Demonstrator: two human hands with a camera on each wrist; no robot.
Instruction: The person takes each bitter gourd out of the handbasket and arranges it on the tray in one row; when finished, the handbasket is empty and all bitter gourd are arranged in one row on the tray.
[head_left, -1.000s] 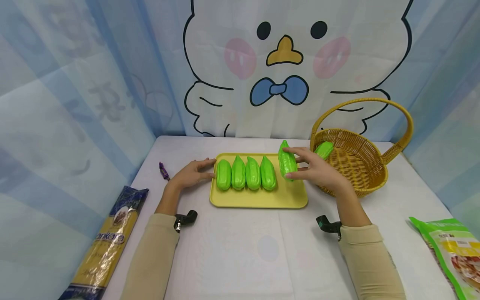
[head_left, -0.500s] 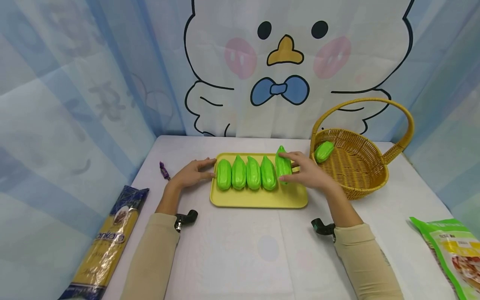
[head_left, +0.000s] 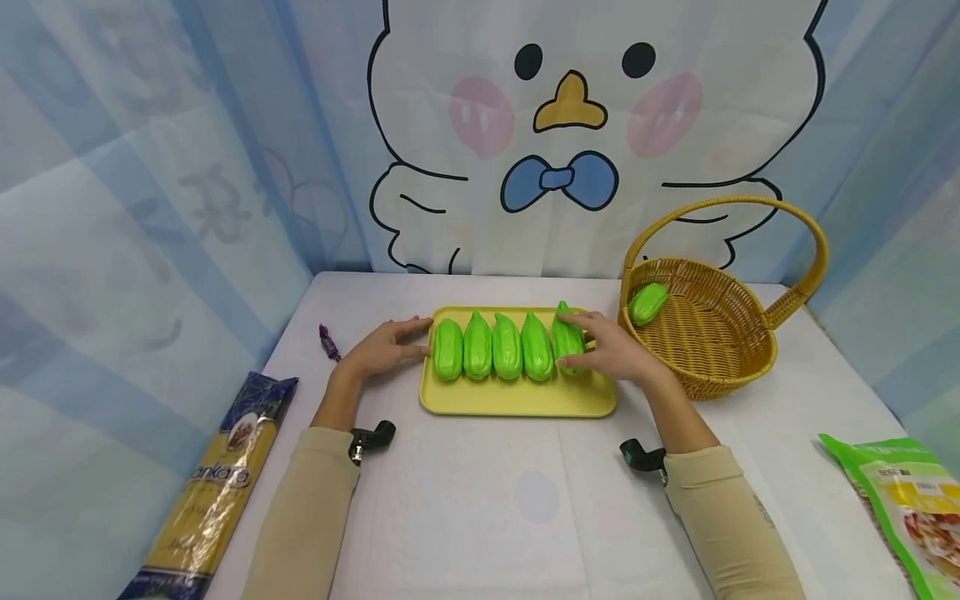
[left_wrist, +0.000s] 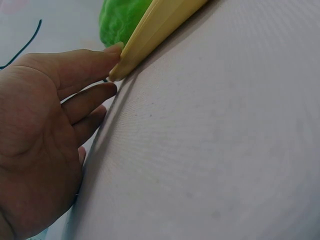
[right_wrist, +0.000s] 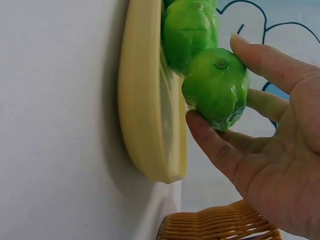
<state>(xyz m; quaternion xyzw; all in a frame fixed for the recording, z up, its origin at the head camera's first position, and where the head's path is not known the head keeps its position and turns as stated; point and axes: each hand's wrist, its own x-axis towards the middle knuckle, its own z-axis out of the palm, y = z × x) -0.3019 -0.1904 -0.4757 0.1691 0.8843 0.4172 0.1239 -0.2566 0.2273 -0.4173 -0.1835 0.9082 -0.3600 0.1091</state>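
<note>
A yellow tray point(head_left: 517, 402) bears a row of glossy green bitter melons point(head_left: 477, 346), side by side with stems toward the far side. At the row's right end, my right hand point(head_left: 611, 348) holds one more bitter melon point(right_wrist: 215, 87) between thumb and fingers. In the right wrist view, this melon touches its neighbour point(right_wrist: 189, 32) above the tray's edge. My left hand point(head_left: 381, 346) rests at the tray's left edge. Its thumb tip touches the rim in the left wrist view, and its other fingers reach out fairly straight.
Right of the tray stands a wicker basket point(head_left: 738, 367) with a tall handle and one bitter melon point(head_left: 648, 304) inside. A purple-wrapped candy point(head_left: 327, 342) and a golden pasta packet point(head_left: 213, 479) lie left. A green food bag point(head_left: 900, 492) lies at the right edge.
My right hand has carried its bitter melon left and down from near the basket, bringing it beside the row on the tray. The left hand stays put.
</note>
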